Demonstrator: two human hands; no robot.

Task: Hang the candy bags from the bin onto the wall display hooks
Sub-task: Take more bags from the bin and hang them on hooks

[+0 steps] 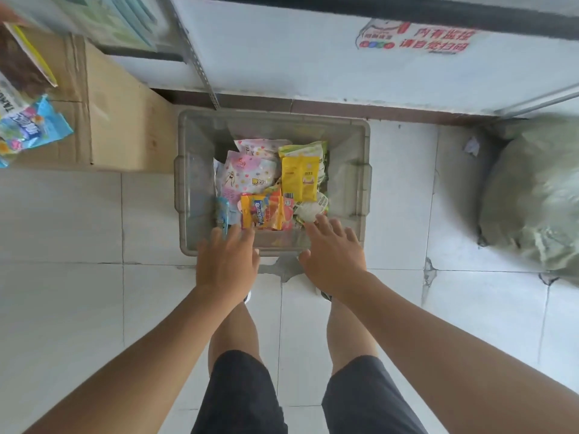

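White tiled floor [62, 220], clear bin [194, 183] of candy bags [299, 177], labels unreadable; both hands' fingers [329, 225] spread, empty.

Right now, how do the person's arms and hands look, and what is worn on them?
Both arms are bare from the picture's lower edge to the hands: no sleeves show. The left hand and the right hand wear no gloves, and I see no watch, ring or bracelet. Lower down, dark shorts cover the thighs.
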